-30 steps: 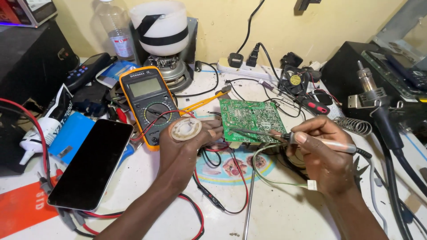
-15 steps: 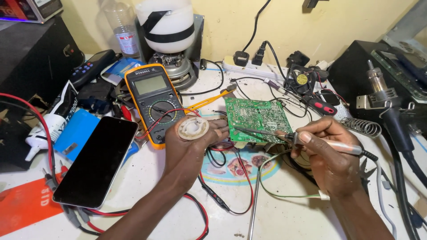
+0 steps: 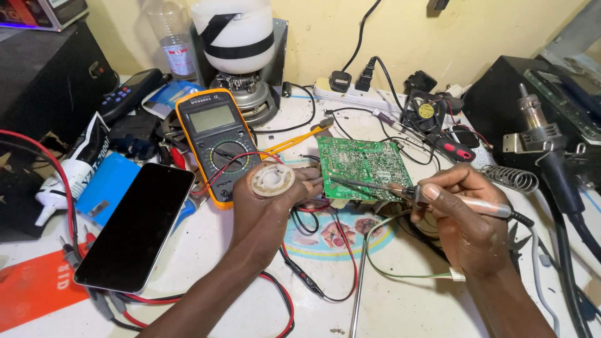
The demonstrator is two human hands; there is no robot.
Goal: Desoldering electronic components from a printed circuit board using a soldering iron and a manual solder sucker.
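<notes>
Now the left hand (image 3: pixel 266 206) grips a round white solder spool (image 3: pixel 272 180), fingers clamped around it. Right hand (image 3: pixel 460 216) fingers pinch a slim silver soldering iron (image 3: pixel 432 197), tip touching the green circuit board (image 3: pixel 363 164).

We see a multimeter's (image 3: pixel 216 147) grey rectangular screen above centre-left, a dark blank smartphone (image 3: pixel 137 226) screen lower left, and a clear bottle's (image 3: pixel 175 40) white label behind.

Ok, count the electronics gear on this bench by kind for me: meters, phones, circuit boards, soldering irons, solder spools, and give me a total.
Multimeters: 1, the yellow multimeter
Phones: 1, the black phone
Circuit boards: 1, the green circuit board
Soldering irons: 1, the soldering iron in the right hand
Solder spools: 1, the solder spool on the left hand
Total: 5
</notes>
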